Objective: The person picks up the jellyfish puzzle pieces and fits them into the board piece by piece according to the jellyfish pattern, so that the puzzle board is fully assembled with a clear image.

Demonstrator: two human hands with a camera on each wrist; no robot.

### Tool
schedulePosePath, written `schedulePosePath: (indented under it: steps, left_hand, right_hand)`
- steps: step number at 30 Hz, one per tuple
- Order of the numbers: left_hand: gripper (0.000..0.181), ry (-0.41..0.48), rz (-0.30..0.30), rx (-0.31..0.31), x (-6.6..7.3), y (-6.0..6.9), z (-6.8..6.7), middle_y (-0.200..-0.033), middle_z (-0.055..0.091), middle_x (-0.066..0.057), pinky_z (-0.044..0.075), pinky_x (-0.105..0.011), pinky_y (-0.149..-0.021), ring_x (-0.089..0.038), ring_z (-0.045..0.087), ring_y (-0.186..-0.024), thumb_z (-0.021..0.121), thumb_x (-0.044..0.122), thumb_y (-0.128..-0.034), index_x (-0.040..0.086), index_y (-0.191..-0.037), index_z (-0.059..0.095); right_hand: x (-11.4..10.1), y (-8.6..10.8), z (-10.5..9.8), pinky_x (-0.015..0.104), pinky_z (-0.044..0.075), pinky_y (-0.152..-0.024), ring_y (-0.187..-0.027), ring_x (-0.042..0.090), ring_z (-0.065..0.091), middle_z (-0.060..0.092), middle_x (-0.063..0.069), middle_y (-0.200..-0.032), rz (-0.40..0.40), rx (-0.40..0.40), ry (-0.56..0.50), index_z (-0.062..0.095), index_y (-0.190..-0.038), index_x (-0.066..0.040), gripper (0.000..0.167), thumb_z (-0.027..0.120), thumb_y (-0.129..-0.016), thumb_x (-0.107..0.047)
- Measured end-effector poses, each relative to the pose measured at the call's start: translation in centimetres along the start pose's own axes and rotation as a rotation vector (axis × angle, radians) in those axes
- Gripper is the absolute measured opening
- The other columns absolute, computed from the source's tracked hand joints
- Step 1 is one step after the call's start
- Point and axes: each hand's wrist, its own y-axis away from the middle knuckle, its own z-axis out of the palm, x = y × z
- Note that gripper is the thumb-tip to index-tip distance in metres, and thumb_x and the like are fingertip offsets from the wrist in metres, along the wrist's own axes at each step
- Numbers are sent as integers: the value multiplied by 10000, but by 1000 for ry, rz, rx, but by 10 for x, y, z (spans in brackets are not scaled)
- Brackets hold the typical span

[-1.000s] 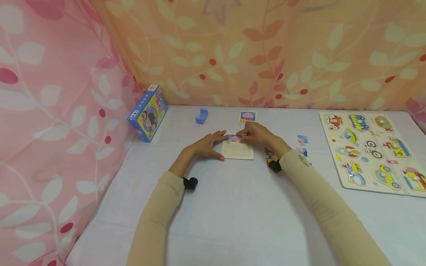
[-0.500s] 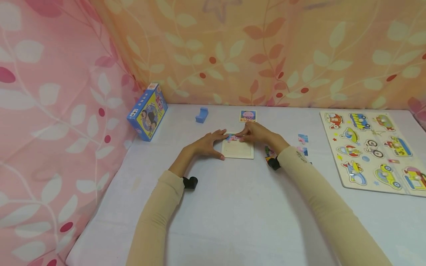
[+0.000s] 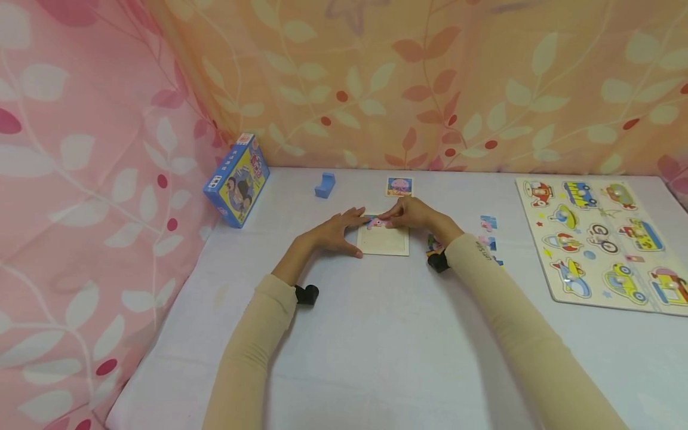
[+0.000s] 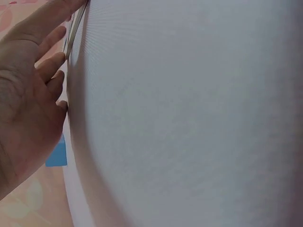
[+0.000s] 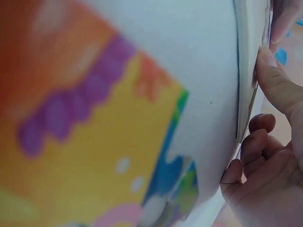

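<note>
A shallow cream puzzle tray [image 3: 383, 245] lies on the white-covered table, with pink and blue jigsaw pieces [image 3: 375, 223] along its far side. My left hand [image 3: 334, 233] spans the tray's left side, thumb at the near corner and fingers spread at the far one. In the left wrist view, the left hand [image 4: 28, 99] touches the tray edge. My right hand [image 3: 418, 216] has thumb and index finger on a jigsaw piece at the far right; its fingertips partly hide it. The right wrist view shows the right hand [image 5: 272, 189] with other fingers curled beside the tray [image 5: 245, 61].
Loose jigsaw pieces [image 3: 488, 224] lie right of the right forearm, and more colourful pieces [image 3: 434, 243] sit beneath that wrist. A square picture card [image 3: 399, 186] lies behind the tray. A blue box [image 3: 236, 182], a blue block [image 3: 325, 186] and a knobbed puzzle board [image 3: 604, 245] stand around.
The jigsaw piece under my right fingers has gone from slightly tilted to flat in the tray. My left hand keeps its place.
</note>
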Motion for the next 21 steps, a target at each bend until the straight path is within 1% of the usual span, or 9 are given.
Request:
schedulePosePath:
  steps: [2,5,6,8,9,11,15,18,21]
  left_hand:
    - [912,3,12,-6,2,-1,-1,-1561,84,25,28,-441,-1165,-177,-5,-1442,759,471,-690,252,-1446,297]
    - [917,-15,17,-20,6,-2,-2,-1562,71,23,43,-460,-1161,-193,-19,-1441,759,464,-693,262,-1450,281]
    - [919,-22,15,-25,7,-3,-2,-1563,67,24,50,-470,-1159,-199,-21,-1441,760,458,-695,264,-1452,276]
    - [923,-38,17,-35,11,-7,-2,-1564,60,24,59,-480,-1156,-205,-22,-1441,760,455,-696,269,-1454,268]
    - [926,-49,18,-39,12,-9,-2,-1564,57,24,57,-477,-1157,-205,-23,-1442,759,457,-697,272,-1456,262]
    - [930,-59,29,-43,14,-12,-1,-1565,53,16,45,-469,-1160,-209,-22,-1442,761,453,-696,273,-1457,258]
    - [936,-66,48,-44,15,-16,0,-1566,45,-1,18,-463,-1162,-221,-15,-1442,763,448,-696,268,-1459,252]
    - [940,-62,41,-49,13,-15,1,-1567,37,7,9,-471,-1159,-214,-19,-1442,763,447,-695,276,-1460,244]
    - [937,-61,29,-50,10,-13,2,-1567,35,23,-4,-464,-1160,-195,-27,-1442,759,458,-695,292,-1458,241]
  right_hand:
    - [1,2,-3,244,283,-570,-622,151,338,454,12,-660,-3,15,-3,663,-1114,-109,305,692,-817,-175]
    - [0,8,-12,263,320,-616,-710,173,382,521,60,-806,5,59,25,666,-1122,-100,311,689,-818,-161]
    - [1,11,-18,269,323,-626,-733,181,383,517,77,-829,5,77,38,663,-1129,-94,319,689,-817,-159]
    - [6,21,-30,278,321,-627,-739,198,386,507,106,-813,18,131,71,664,-1128,-85,326,691,-811,-155]
    - [10,28,-37,276,318,-634,-744,197,386,511,98,-814,29,159,89,666,-1126,-85,333,697,-807,-174]
    - [21,43,-50,281,301,-637,-746,197,373,487,90,-792,61,212,93,667,-1124,-80,357,712,-795,-210]
    - [51,81,-71,286,283,-593,-704,188,351,424,49,-720,172,297,80,666,-1131,-80,392,716,-794,-274]
    - [70,108,-82,285,272,-550,-664,191,335,369,40,-666,241,315,92,654,-1148,-71,407,700,-809,-292]
    - [84,128,-87,277,271,-548,-666,189,338,379,39,-673,261,316,111,647,-1150,-53,414,692,-815,-293]
